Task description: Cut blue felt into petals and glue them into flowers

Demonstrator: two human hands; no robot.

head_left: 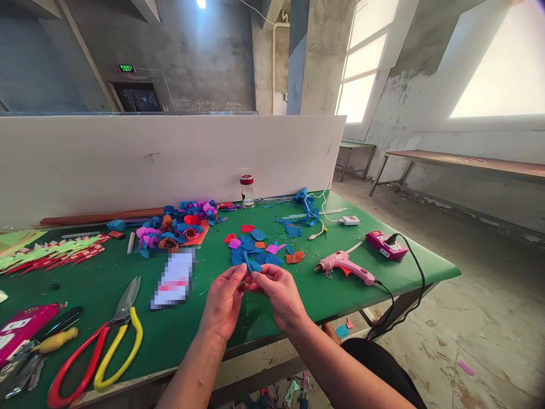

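Observation:
Near the front edge of the green table, my left hand [227, 295] and my right hand [279, 292] meet, fingertips pinched together on a piece of blue crepe paper [252, 264]. Both hands are closed on it; the lower part of the piece is hidden behind my fingers. Just beyond it lie loose blue, red, pink and orange paper petals [272, 259]. A heap of finished paper flowers [174, 227] in blue, pink, orange and red sits further left. To the right of my right hand rests a pink glue gun [347, 266] with its nozzle pointing left.
Scissors [114, 329] with red and yellow handles lie at the left front. A magenta power strip [385, 246] with a black plug and cord sits near the right edge. Behind stand a red-lidded jar [246, 191] and a white board [191, 159]. A white charger [349, 220] lies back right.

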